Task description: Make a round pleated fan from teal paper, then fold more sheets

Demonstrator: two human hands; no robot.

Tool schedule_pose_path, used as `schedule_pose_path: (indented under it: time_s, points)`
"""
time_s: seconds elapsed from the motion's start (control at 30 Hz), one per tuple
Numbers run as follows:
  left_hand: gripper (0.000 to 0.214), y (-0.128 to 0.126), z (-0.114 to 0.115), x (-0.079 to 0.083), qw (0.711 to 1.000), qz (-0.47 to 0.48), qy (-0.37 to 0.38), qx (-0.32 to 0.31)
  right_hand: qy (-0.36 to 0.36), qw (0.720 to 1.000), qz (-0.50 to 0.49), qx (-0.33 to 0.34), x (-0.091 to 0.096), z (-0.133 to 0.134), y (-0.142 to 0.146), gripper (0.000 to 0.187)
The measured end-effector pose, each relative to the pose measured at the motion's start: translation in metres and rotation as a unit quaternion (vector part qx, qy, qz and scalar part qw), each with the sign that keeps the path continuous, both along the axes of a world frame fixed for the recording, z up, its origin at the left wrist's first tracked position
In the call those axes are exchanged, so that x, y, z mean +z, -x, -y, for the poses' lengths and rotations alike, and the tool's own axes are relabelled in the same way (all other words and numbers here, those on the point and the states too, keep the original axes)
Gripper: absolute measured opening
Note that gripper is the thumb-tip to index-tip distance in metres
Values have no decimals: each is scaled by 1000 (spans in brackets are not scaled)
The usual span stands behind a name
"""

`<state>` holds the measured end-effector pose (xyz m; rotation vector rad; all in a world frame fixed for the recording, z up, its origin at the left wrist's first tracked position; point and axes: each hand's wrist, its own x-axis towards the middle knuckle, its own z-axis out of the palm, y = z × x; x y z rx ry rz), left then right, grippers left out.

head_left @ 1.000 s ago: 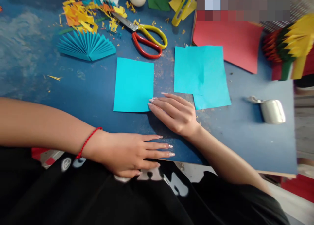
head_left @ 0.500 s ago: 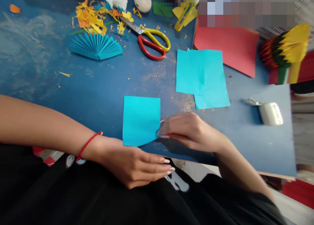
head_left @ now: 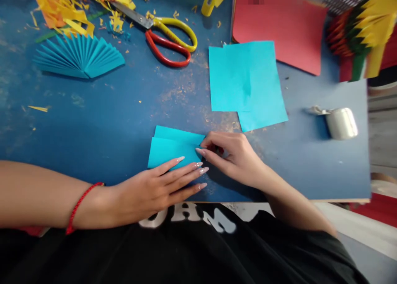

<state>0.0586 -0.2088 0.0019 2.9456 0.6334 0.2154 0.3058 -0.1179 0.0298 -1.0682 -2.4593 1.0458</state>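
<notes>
A small sheet of turquoise paper point(head_left: 170, 147) lies at the table's front edge, its near part folded up over the far part so that a strip shows beyond the fold's edge. My left hand point(head_left: 170, 184) is spread flat with its fingertips on the near side of the paper. At the right edge, my right hand point(head_left: 232, 156) pinches the paper between thumb and forefinger. Behind it lie overlapping turquoise sheets point(head_left: 245, 79). A pleated turquoise paper fan point(head_left: 82, 60) rests at the left.
Scissors point(head_left: 172, 40) with red and yellow handles lie near a heap of paper scraps point(head_left: 62, 11). Red paper point(head_left: 294, 32), a yellow cutter point(head_left: 211, 1) and a pleated multicoloured paper piece point(head_left: 362, 32) stand further back. A white earbud case point(head_left: 341, 122) is at the right.
The turquoise sheet, flat before, is now folded over. My left hand has come up from the table edge onto the paper with fingers spread. The view has shifted closer.
</notes>
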Motion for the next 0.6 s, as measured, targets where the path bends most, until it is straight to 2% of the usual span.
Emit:
schedule_pose_path:
  time_s: [0.13,0.27,0.6]
  points:
    - [75,3,-2,1,998,6,54,17,-42,998,-11,-37,-6,-3,3,17]
    - [81,5,-4,2,996,15,73,38,-95,994,-19,-58,-13,-4,4,17]
    - [65,4,-12,13,995,-18,96,23,-108,990,-23,-91,-20,-3,0,16]
